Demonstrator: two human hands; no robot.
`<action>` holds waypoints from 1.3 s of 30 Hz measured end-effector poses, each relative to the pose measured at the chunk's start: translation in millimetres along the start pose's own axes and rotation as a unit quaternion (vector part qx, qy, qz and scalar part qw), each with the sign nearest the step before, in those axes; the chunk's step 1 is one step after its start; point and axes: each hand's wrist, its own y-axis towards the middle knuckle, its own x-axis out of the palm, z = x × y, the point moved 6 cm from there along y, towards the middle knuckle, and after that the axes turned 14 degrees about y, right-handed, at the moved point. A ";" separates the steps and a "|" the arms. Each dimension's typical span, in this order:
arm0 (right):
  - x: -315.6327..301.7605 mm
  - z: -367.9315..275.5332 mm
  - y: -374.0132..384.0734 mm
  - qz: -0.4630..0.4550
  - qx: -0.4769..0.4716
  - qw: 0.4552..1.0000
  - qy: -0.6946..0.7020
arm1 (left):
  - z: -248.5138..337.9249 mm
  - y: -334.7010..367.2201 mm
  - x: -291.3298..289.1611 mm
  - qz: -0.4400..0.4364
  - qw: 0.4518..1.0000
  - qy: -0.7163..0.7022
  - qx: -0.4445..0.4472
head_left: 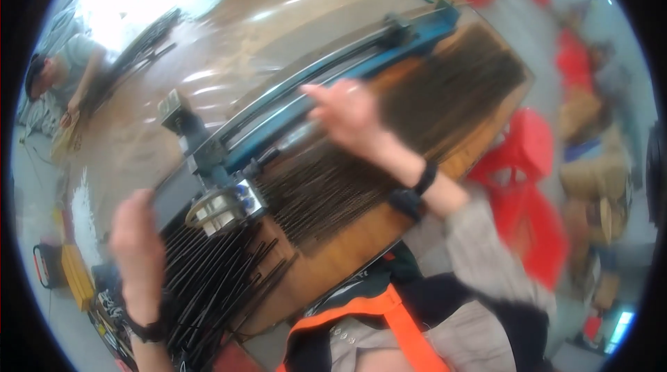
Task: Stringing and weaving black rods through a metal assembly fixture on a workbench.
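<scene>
A long blue bench machine (347,70) with a slotted rail runs diagonally across the table. At its near left end sits a metal head (221,211) with a round silver part. My right hand (349,118) is over the near side of the rail, smeared by motion; whether a thin piece is in its fingers cannot be made out. To the left of the metal head is my left hand (139,243), also blurred, its fingers indistinct. Black rods (208,282) lie in a loose pile between the left hand and the table's near edge. A wide layer of thin dark rods (451,87) lies along the machine's near side.
The wooden table (340,229) has its edge close to my body. Red plastic stools (524,150) stand at the right, with cardboard boxes (590,177) beyond. Another person (73,70) is at the far left near more dark rods (142,42). A yellow case (76,276) stands at lower left.
</scene>
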 end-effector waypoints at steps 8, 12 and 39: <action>102.5 1.3 18.2 -0.162 0.272 0.914 0.252 | -69.8 -27.6 -53.6 -0.018 0.973 0.059 -0.224; 169.4 -44.3 79.3 -0.197 0.193 0.881 0.384 | -72.8 -54.7 -60.6 0.014 0.974 -0.008 -0.226; -27.9 121.8 11.4 -0.189 -0.011 0.967 -0.171 | -38.5 -14.5 83.4 -0.004 0.997 -0.069 -0.037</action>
